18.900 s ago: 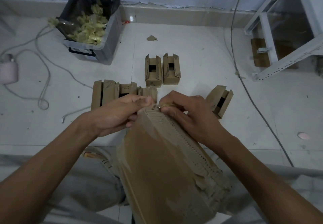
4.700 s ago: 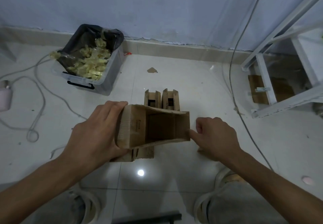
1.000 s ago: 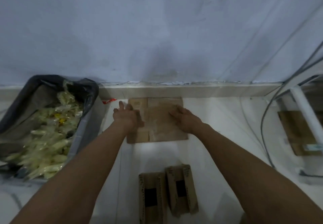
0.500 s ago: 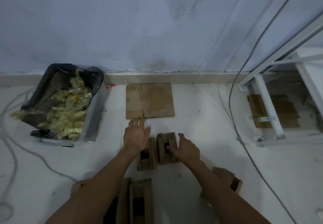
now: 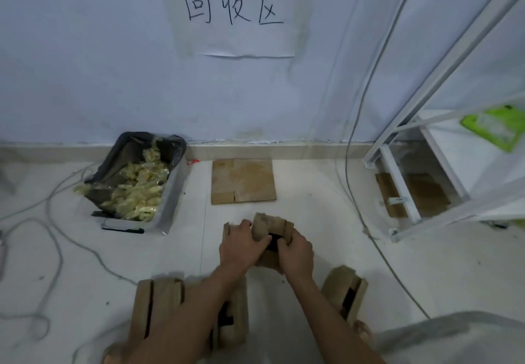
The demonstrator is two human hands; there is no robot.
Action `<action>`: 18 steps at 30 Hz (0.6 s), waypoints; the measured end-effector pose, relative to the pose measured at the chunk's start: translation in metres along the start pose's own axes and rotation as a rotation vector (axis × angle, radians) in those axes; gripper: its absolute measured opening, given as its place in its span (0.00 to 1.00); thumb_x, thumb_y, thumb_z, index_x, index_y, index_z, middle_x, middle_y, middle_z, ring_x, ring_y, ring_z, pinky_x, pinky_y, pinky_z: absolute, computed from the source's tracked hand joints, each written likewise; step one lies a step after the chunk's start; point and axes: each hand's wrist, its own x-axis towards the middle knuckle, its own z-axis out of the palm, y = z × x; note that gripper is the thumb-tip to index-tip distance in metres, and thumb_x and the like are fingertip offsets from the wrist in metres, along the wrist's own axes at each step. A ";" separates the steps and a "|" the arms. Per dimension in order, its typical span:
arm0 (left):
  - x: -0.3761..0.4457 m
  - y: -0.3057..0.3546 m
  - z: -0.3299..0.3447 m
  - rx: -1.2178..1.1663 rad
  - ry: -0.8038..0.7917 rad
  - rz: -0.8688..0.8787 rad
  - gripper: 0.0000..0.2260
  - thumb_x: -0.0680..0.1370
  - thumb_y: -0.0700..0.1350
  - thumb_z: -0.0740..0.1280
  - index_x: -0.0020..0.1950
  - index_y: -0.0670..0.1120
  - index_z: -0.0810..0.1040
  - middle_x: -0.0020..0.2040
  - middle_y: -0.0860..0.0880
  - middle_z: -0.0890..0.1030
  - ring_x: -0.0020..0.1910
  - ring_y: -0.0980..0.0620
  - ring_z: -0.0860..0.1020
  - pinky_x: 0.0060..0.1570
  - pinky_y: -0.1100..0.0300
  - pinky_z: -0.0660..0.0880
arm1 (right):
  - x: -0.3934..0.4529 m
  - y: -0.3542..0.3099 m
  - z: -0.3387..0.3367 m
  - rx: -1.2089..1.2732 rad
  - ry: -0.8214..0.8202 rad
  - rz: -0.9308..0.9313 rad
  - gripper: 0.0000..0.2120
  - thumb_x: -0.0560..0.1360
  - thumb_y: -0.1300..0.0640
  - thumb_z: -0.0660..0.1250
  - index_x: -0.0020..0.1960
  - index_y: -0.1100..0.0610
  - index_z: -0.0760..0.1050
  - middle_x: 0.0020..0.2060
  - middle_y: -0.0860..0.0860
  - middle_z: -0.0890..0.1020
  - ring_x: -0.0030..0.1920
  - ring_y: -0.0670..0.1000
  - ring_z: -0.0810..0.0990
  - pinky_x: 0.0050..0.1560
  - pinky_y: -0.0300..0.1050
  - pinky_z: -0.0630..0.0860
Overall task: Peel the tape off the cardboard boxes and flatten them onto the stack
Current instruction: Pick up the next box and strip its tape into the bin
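Gripping a small brown cardboard box (image 5: 268,228) from both sides, the left hand (image 5: 241,245) curls its fingers over the box's left wall while the right hand (image 5: 295,253) wraps the near right corner, thumb toward the dark opening in the top. The box sits between the two hands, just beyond the knuckles, its long axis running away from the person toward the wall. A second small cardboard box (image 5: 227,228) peeks out touching the left hand's far side. Straight ahead of both hands, well beyond the held box, lies the flattened brown cardboard stack (image 5: 243,180) against the skirting. Beyond the left hand and off to its left stands a grey plastic bin lined with a black bag (image 5: 167,204), full of yellowish tape scraps. Judging by this, the box next comes in toward the body for peeling, with neither hand clearly nearer.
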 end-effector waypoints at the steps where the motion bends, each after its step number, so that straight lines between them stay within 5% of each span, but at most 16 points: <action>1: -0.010 0.006 -0.009 -0.005 0.009 0.024 0.27 0.73 0.69 0.65 0.63 0.51 0.75 0.52 0.49 0.78 0.58 0.45 0.77 0.54 0.49 0.79 | -0.007 -0.006 -0.008 0.008 0.008 -0.013 0.09 0.80 0.57 0.65 0.58 0.56 0.81 0.47 0.54 0.85 0.47 0.57 0.83 0.46 0.51 0.82; 4: -0.033 0.015 -0.039 -0.011 0.050 0.154 0.10 0.81 0.53 0.64 0.52 0.48 0.79 0.43 0.50 0.82 0.44 0.46 0.81 0.45 0.51 0.80 | -0.022 -0.020 -0.039 -0.041 0.026 -0.089 0.16 0.80 0.55 0.66 0.67 0.54 0.76 0.47 0.55 0.84 0.48 0.59 0.84 0.46 0.52 0.82; 7: -0.058 0.012 -0.074 0.025 0.038 0.222 0.12 0.84 0.50 0.62 0.41 0.51 0.75 0.37 0.53 0.79 0.38 0.49 0.79 0.33 0.56 0.73 | -0.041 -0.033 -0.069 -0.064 -0.070 -0.155 0.36 0.78 0.50 0.71 0.81 0.48 0.58 0.61 0.54 0.83 0.54 0.57 0.84 0.49 0.50 0.81; 10: -0.094 0.004 -0.105 0.151 0.018 0.302 0.10 0.84 0.52 0.62 0.43 0.53 0.76 0.40 0.52 0.80 0.38 0.52 0.78 0.35 0.58 0.72 | -0.068 -0.052 -0.087 -0.315 -0.095 -0.323 0.48 0.74 0.42 0.75 0.83 0.46 0.49 0.75 0.50 0.69 0.67 0.55 0.78 0.53 0.49 0.78; 12: -0.112 0.002 -0.121 0.303 0.052 0.370 0.10 0.84 0.53 0.60 0.45 0.54 0.74 0.40 0.53 0.78 0.38 0.52 0.77 0.36 0.57 0.73 | -0.083 -0.067 -0.095 -0.580 -0.025 -0.485 0.44 0.73 0.38 0.74 0.80 0.47 0.55 0.75 0.51 0.65 0.68 0.55 0.74 0.52 0.50 0.80; 14: -0.122 0.004 -0.135 0.426 0.092 0.425 0.09 0.84 0.53 0.58 0.46 0.53 0.70 0.43 0.50 0.79 0.42 0.48 0.79 0.39 0.54 0.75 | -0.091 -0.086 -0.100 -0.775 -0.049 -0.593 0.32 0.75 0.38 0.72 0.73 0.49 0.65 0.66 0.51 0.74 0.61 0.55 0.77 0.47 0.49 0.78; 18: -0.128 -0.003 -0.164 0.477 0.173 0.401 0.11 0.84 0.55 0.59 0.49 0.52 0.77 0.43 0.50 0.81 0.44 0.47 0.81 0.38 0.54 0.76 | -0.097 -0.114 -0.101 -0.683 -0.181 -0.612 0.13 0.79 0.44 0.62 0.49 0.53 0.75 0.41 0.50 0.80 0.40 0.54 0.81 0.37 0.46 0.73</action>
